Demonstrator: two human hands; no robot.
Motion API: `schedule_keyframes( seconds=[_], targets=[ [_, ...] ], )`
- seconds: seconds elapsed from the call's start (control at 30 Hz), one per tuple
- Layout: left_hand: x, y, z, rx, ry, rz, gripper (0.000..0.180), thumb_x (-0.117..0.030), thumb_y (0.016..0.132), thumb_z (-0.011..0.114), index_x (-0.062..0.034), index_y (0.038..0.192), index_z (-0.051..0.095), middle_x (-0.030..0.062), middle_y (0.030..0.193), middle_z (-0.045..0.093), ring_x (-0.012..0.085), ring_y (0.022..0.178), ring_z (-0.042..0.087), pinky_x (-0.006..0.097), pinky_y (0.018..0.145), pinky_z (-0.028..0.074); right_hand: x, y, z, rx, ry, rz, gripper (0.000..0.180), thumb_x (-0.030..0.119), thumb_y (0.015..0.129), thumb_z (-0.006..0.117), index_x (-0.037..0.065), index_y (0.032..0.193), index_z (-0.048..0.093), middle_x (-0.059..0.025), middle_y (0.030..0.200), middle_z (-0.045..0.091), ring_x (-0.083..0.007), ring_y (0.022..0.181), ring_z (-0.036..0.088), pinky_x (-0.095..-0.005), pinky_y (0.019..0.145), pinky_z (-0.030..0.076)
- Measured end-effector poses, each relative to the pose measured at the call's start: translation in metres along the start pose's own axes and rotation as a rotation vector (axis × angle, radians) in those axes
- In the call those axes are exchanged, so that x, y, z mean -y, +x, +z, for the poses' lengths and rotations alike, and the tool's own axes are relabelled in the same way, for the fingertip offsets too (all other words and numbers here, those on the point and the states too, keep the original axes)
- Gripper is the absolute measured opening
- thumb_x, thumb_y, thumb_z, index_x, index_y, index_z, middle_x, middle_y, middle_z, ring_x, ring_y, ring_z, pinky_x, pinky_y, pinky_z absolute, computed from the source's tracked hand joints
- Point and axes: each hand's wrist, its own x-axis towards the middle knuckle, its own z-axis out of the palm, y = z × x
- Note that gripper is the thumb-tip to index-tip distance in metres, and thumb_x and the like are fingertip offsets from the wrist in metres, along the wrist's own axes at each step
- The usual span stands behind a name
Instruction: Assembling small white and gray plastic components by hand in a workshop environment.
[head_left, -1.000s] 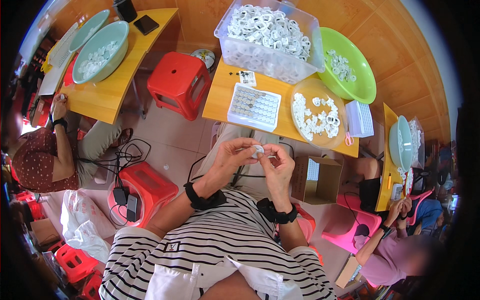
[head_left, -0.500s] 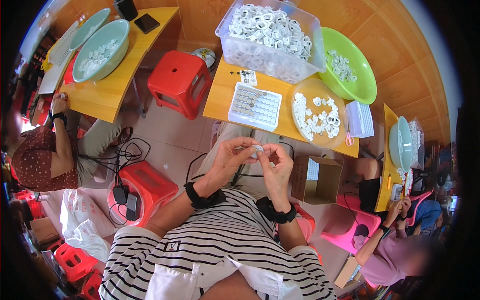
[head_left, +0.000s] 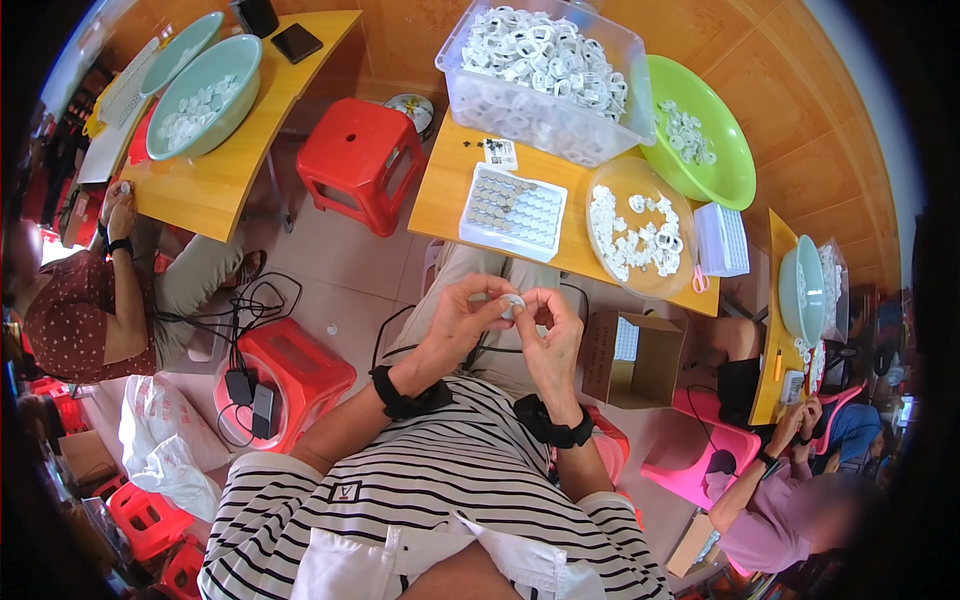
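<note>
Between my two hands, above my lap, is a small round white plastic piece [head_left: 512, 305]. My left hand [head_left: 468, 316] pinches it from the left with thumb and fingertips. From the right, the thumb and fingers of my right hand [head_left: 550, 333] close on the same piece; its underside is hidden by the fingers. Beyond my hands on the table [head_left: 438, 197] stands a white tray [head_left: 513, 250] with rows of round pieces, grey on the left and white on the right. Beside it a shallow clear round dish [head_left: 655, 288] holds many small white parts.
A clear bin [head_left: 545, 130] heaped with white rings and a green basin [head_left: 735, 160] stand at the table's back. Pink-handled scissors [head_left: 699, 280] lie at its right edge. Below is an open cardboard box [head_left: 654, 385]. Red stools [head_left: 350, 150] and co-workers [head_left: 95, 320] are on both sides.
My hands keep their pinch on the white piece, with only slight finger shifts. On the left, the co-worker's hands have come together at the table edge.
</note>
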Motion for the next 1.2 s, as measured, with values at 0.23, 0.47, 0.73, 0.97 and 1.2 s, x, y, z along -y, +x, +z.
schedule_keyframes(
  seconds=[0.23,0.47,0.73,0.97,1.2],
  targets=[
    [0.003,0.002,0.002,-0.018,0.159,0.097,0.009,-0.003,0.087,0.053,0.0004,0.095,0.056,0.0057,0.096,0.054,0.0122,0.084,0.058,0.026,0.071,0.052,0.003,-0.001,0.003,-0.007,-0.030,0.026,0.007,0.002,0.077,0.061,0.001,0.080,0.055,-0.0027,0.064,0.055,-0.0076,0.054,0.049,-0.0222,0.050,0.039],
    [0.008,0.002,0.001,-0.026,0.157,0.139,0.007,0.000,0.086,0.052,0.0011,0.093,0.055,0.0052,0.094,0.045,0.0107,0.076,0.058,0.019,0.060,0.050,0.003,-0.005,0.005,0.003,-0.003,0.097,0.006,0.003,0.079,0.060,0.001,0.082,0.055,-0.0010,0.066,0.055,-0.0053,0.056,0.049,-0.0210,0.050,0.039],
    [-0.003,0.003,0.000,0.074,0.125,0.091,0.024,0.002,0.083,0.055,0.0021,0.106,0.060,0.0070,0.102,0.048,0.0152,0.087,0.058,0.026,0.078,0.053,-0.014,-0.001,-0.001,0.002,0.454,0.239,0.008,-0.001,0.082,0.057,0.002,0.090,0.056,0.0000,0.076,0.058,-0.0039,0.066,0.053,-0.0172,0.056,0.041],
    [-0.002,0.002,0.000,0.038,0.106,0.071,0.021,0.004,0.081,0.056,0.0029,0.101,0.060,0.0066,0.098,0.050,0.0148,0.083,0.060,0.024,0.073,0.053,-0.013,-0.004,0.000,0.010,0.305,0.156,0.010,-0.003,0.079,0.059,0.000,0.089,0.057,-0.0010,0.075,0.060,-0.0047,0.066,0.055,-0.0181,0.059,0.043],
    [0.016,0.006,-0.003,-0.068,0.310,0.202,0.017,0.006,0.077,0.055,0.0019,0.093,0.060,0.0042,0.085,0.044,0.0086,0.069,0.056,0.019,0.059,0.048,-0.004,-0.006,0.007,-0.019,0.135,0.085,0.009,-0.004,0.078,0.058,0.000,0.085,0.057,-0.0012,0.069,0.059,-0.0042,0.060,0.053,-0.0184,0.055,0.042]
  ],
)
